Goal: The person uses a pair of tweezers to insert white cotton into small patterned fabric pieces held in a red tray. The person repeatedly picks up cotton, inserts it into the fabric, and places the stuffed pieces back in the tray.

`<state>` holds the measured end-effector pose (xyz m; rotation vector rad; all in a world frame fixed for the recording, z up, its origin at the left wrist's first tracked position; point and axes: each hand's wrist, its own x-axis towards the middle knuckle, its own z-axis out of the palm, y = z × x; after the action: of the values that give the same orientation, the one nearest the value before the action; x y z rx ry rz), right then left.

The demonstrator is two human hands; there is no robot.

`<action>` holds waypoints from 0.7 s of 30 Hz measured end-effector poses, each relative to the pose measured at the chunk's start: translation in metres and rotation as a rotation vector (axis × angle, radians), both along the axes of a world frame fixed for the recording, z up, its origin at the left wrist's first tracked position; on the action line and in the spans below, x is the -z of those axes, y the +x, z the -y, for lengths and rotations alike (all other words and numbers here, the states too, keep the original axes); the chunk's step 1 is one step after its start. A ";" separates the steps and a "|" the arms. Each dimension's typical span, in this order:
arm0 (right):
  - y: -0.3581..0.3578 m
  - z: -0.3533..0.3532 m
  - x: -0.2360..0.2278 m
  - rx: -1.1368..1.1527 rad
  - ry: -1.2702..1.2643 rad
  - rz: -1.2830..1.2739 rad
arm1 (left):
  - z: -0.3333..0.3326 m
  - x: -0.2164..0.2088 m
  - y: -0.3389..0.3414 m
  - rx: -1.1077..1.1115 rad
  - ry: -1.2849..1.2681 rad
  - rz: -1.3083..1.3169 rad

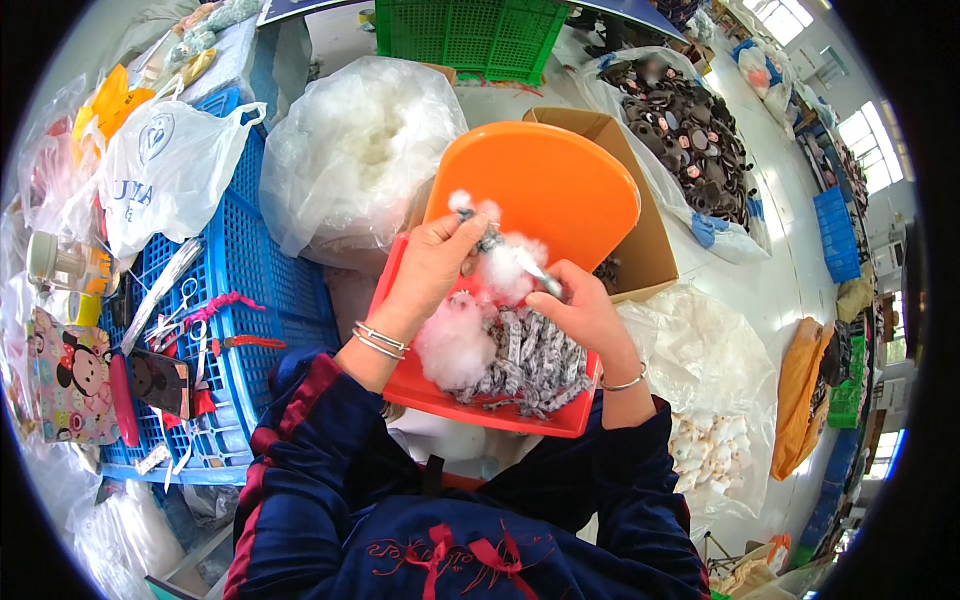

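Over a red tray (408, 378), my left hand (437, 262) pinches a small grey fabric piece (489, 238) with white fluff at its end. My right hand (580, 308) is closed on a slim silver metal tool (538, 272), whose exact kind I cannot make out. The tool's tip points into a tuft of white stuffing (507, 268) between my hands. Below, in the tray, a larger clump of stuffing (455, 345) lies beside a heap of mottled grey plush pieces (530, 365).
An orange chair (545, 170) stands just behind the tray, with a cardboard box (648, 240) beside it. Left of that is a big clear bag of stuffing (365, 150). Blue crates (235, 260) on the left hold scissors and a phone. A sack of dark pieces (690, 140) stands far right.
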<state>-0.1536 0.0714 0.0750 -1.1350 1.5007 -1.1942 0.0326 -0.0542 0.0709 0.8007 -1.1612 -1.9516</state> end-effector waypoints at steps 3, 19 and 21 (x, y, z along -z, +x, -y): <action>-0.011 -0.002 0.001 0.169 -0.088 0.008 | -0.002 -0.013 -0.002 0.041 -0.064 0.108; 0.020 -0.003 0.000 0.055 -0.034 0.183 | -0.013 -0.001 -0.002 0.106 -0.137 0.075; 0.019 -0.004 -0.006 0.055 -0.032 0.163 | -0.014 -0.002 -0.003 0.139 -0.158 0.067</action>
<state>-0.1347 0.0749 0.0811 -0.9976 1.4006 -1.3197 0.0297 -0.0402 0.0732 0.7227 -1.4261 -1.9274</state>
